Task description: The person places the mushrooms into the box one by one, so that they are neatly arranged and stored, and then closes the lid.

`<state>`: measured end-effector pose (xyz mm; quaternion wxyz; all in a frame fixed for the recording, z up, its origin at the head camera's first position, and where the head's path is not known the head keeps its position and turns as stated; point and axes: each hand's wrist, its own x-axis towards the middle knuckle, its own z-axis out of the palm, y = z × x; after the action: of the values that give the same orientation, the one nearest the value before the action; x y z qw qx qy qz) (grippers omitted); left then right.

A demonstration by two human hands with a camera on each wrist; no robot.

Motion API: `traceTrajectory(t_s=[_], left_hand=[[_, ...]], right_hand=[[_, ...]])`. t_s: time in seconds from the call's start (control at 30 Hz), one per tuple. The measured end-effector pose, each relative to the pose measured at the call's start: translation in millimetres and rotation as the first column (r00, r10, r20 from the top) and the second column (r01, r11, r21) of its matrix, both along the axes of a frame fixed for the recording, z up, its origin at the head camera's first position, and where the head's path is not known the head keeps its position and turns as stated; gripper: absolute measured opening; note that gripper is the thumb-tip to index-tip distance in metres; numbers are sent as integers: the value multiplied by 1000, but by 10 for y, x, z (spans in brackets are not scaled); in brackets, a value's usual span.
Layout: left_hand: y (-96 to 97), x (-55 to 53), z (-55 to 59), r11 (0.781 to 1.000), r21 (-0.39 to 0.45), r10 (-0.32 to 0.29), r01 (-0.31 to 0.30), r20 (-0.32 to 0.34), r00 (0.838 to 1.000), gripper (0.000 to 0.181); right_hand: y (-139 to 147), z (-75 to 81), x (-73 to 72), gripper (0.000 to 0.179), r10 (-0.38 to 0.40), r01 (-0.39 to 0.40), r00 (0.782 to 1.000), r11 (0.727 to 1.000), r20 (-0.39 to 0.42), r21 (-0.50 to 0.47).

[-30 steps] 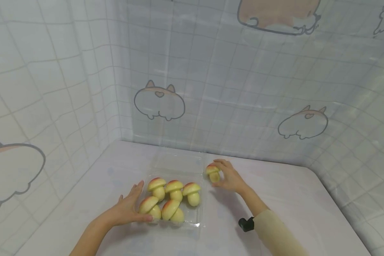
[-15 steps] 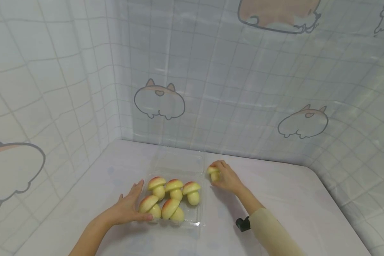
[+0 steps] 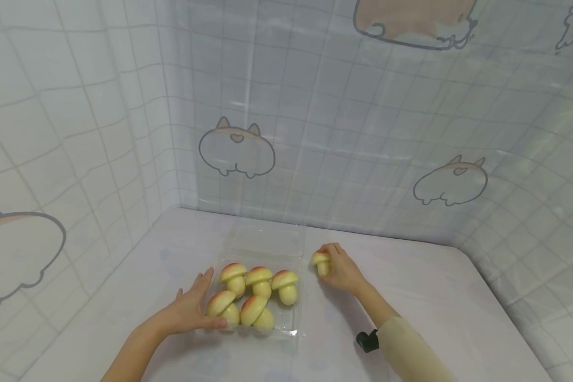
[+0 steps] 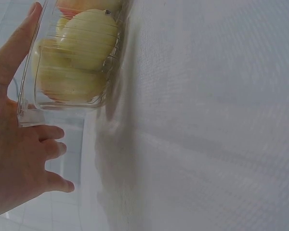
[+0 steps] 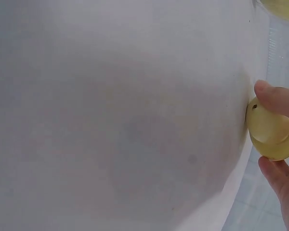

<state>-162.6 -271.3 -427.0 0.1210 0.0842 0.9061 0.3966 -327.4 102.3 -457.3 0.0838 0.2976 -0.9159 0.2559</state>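
My right hand (image 3: pixel 344 271) pinches a mushroom-shaped yellow piece (image 3: pixel 321 261) with a red-tinged cap, just right of the clear plastic box. In the right wrist view, thumb and fingers hold this yellow piece (image 5: pixel 267 126) from two sides, its dark-dotted end close to the table. Several like pieces (image 3: pixel 287 292) lie in the clear plastic box (image 3: pixel 286 320), caps toward the back. My left hand (image 3: pixel 187 312) rests at the box's left side, fingers spread and fairly straight, thumb over the front rim. The left wrist view shows the thumb along the box's rim (image 4: pixel 28 82).
The box's clear lid (image 3: pixel 266 243) lies folded back behind it. A pale cloth covers the table (image 3: pixel 401 281). White grid-patterned curtains (image 3: pixel 344 132) with cartoon animals stand at the back and both sides. A black object (image 3: pixel 366 341) shows at the right sleeve.
My right hand has moved slightly down and toward me. The mushroom-shaped piece has gone from tilted, stem end showing, to more upright. The left hand stays at the box.
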Motion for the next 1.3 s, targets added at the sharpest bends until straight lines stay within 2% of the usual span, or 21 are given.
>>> traceTrajectory(t_s=[0.27,0.4,0.67,0.9,1.3], left_hand=[[-4,2,-9,1000,3,-4,4,-2,1000,124],[-2,2,-13,1000,-2,-4,4,-6,1000,124],[-7,1,-17,1000,-12,-3,3,-12,1000,124],[-12,-1,-21,1000,-9,-4,3,-21,1000,123],[-4,-1,-15,1000,-6,-5,5,-20,1000,124]], right_hand=[[66,-2,65,73,13,-12,999,1000,-43,21],[92,28,96,72,51,-53,994,998,-95,-17],[77,224,133,72,119,-141,979,982,-165,-126],[-8,418,196,77,194,-245,946,953,-259,-180],[-224,706,407,74,289,-340,931,909,-221,-242]])
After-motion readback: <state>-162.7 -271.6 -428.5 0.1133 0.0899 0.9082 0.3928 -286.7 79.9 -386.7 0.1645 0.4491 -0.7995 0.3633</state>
